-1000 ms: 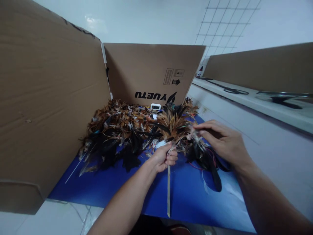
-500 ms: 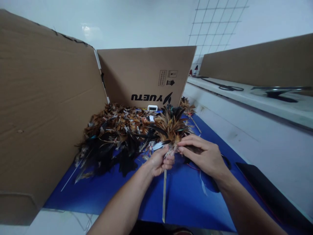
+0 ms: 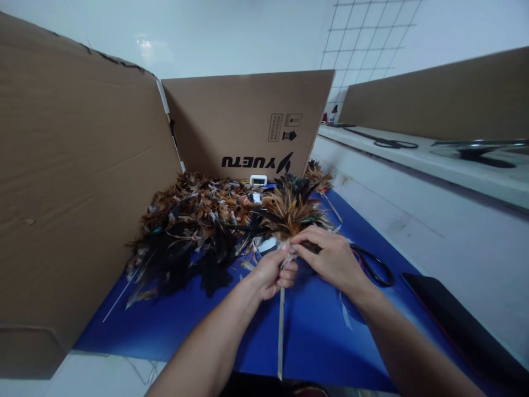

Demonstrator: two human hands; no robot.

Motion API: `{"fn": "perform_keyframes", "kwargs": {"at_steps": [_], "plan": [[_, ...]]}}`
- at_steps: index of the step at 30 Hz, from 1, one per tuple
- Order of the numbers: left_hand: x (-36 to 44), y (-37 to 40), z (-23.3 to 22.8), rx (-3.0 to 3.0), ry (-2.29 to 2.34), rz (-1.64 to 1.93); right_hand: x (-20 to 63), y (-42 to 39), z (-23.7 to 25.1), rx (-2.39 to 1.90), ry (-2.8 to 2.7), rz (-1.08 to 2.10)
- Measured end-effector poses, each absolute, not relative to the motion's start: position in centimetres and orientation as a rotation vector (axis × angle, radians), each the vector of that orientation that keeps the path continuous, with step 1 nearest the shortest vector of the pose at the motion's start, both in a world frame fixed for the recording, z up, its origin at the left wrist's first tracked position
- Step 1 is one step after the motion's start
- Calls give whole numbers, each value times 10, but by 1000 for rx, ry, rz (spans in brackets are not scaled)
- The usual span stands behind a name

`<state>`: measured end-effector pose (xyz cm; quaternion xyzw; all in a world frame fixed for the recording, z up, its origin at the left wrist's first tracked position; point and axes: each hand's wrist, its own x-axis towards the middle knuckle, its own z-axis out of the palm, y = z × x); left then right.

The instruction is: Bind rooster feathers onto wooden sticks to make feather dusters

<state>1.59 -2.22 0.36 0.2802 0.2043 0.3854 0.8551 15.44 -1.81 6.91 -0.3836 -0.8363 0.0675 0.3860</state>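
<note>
A pale, evenly lit wall (image 3: 231, 33) closes the back of the room, with a wire grid panel (image 3: 372, 38) mounted on it at the upper right. Brown cardboard sheets (image 3: 78, 165) stand as screens on the left and behind. A white ledge (image 3: 430, 160) runs along the right, beside the blue tabletop (image 3: 318, 331).

I see a small craft workshop, a handwork station for feather products. A blue mat (image 3: 314, 331) covers the tabletop, and a big heap of brown and black feathers (image 3: 194, 226) lies on it. Flattened cardboard sheets (image 3: 82, 182) stand around the place like screens. Black scissors (image 3: 374, 264) lie on the mat. On the right runs another white tabletop (image 3: 433, 165), with a wire grid (image 3: 367, 44) on the wall.
</note>
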Motion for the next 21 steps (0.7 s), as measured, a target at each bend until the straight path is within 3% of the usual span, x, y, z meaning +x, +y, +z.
{"fn": "perform_keyframes", "kwargs": {"at_steps": [21], "plan": [[18,-32,13,748,470,799,152,-14,79,-1080,-2265,149]]}}
